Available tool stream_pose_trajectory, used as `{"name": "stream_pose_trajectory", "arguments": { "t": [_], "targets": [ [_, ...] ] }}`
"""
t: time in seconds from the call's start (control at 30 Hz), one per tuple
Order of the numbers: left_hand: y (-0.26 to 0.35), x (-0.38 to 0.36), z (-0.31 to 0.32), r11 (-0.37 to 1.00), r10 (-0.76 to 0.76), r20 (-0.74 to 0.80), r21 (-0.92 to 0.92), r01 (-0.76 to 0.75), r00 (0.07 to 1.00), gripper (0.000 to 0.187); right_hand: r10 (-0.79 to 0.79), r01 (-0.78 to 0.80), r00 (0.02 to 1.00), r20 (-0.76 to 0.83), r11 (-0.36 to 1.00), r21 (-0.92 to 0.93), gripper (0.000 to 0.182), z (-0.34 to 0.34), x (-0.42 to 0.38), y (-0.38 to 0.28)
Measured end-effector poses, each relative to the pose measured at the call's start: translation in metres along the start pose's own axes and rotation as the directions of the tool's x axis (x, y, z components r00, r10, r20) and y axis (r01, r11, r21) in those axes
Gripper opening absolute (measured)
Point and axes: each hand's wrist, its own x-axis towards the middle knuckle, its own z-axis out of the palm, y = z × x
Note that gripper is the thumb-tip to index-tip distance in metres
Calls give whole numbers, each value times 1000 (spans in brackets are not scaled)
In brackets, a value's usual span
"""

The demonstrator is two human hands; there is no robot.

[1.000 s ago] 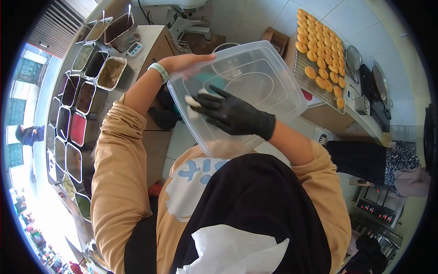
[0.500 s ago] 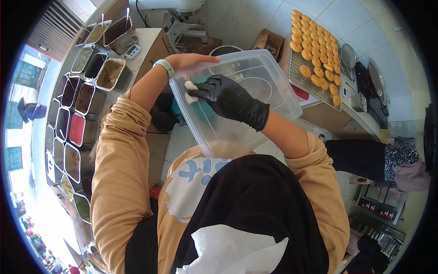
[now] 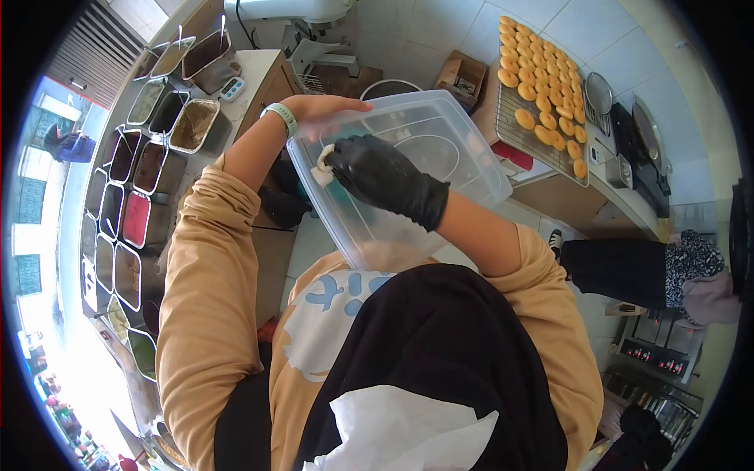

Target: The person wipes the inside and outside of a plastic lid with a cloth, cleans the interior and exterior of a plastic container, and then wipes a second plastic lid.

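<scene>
I've got the clear plastic container point(image 3: 424, 157) up in front of my chest, tilted with its open side toward me, well above the floor tiles. My left hand point(image 3: 326, 106), bare, clamps the container's far upper rim, fingers curled over the edge; there's a pale green wristband point(image 3: 280, 118) on that wrist. My right hand point(image 3: 377, 177), in a black glove, is inside the container, closed around a small white wad of cloth or tissue point(image 3: 322, 157), can't tell which, pressed against the inner wall near the left corner. Tan sleeves on both arms, black apron below. To my left, a counter with rows of metal trays point(image 3: 129, 188) holding brown, red and green fillings. A small digital scale point(image 3: 232, 88) sits on the white counter beyond them, with a stand mixer point(image 3: 302, 31) just behind. Off to the right, a wire rack point(image 3: 534, 133) carrying rows of golden round pastries point(image 3: 546, 82), and a round sieve point(image 3: 601, 94) beside it. Another person sits low at the right edge, dark trousers and patterned top point(image 3: 683, 271). A third person stands outside the window, far left point(image 3: 67, 145).
</scene>
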Motion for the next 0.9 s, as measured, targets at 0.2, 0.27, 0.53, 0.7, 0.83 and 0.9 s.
{"name": "stream_pose_trajectory", "arguments": {
  "t": [0.2, 0.27, 0.53, 0.7, 0.83, 0.9],
  "targets": [
    [-2, -21, 0, 999, 53, -12, 7, -53, 999, 84, -76, 32, 979, 191, 973, 227, 9, -23, -35, -25],
    [-1, -24, -1, 999, 40, -28, 3, -40, 999, 84, -80, 19, 961, 263, 974, 226, 9, -30, -41, -32],
    [-19, 28, -16, 965, 156, 299, -249, -81, 941, 83, -83, 86, 994, -69, 996, 39, 14, 13, 27, 31],
    [-37, 1, -3, 955, 71, -52, -285, -83, 996, 83, -110, 142, 981, -160, 968, 207, 14, 23, -4, 4],
    [-76, -10, -21, 915, 152, -62, -368, -165, 986, 63, -113, 110, 993, 29, 988, 109, 10, -17, -71, -28],
    [-74, -30, -16, 868, 186, -90, -451, -207, 978, 54, -29, 23, 994, -109, 998, -54, 11, -16, -106, 28]
  ]
}}
